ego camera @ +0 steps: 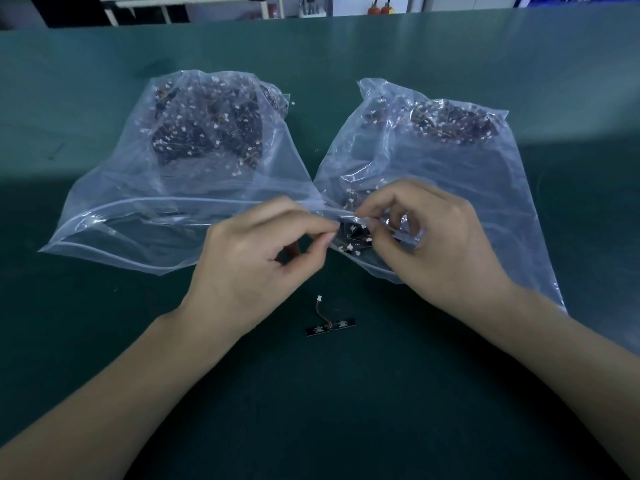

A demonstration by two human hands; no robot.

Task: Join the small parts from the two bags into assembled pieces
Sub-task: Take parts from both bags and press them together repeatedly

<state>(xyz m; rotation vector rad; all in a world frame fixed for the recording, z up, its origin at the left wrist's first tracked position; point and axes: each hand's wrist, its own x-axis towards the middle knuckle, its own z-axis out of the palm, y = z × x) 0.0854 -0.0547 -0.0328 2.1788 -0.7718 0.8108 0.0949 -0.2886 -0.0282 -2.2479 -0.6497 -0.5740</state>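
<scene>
At the crinkled clear bag's mouth, both hands pinch small black parts.

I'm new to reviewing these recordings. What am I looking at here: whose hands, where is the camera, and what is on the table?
There is no machine: a person works with bare hands, filmed by a camera on their head looking down. On the green table lie two clear plastic bags of small dark parts with white connectors, the left bag and the right bag. The left hand and right hand meet at the right bag's mouth, fingers pinching small parts there. One assembled piece lies nearer the person.
</scene>
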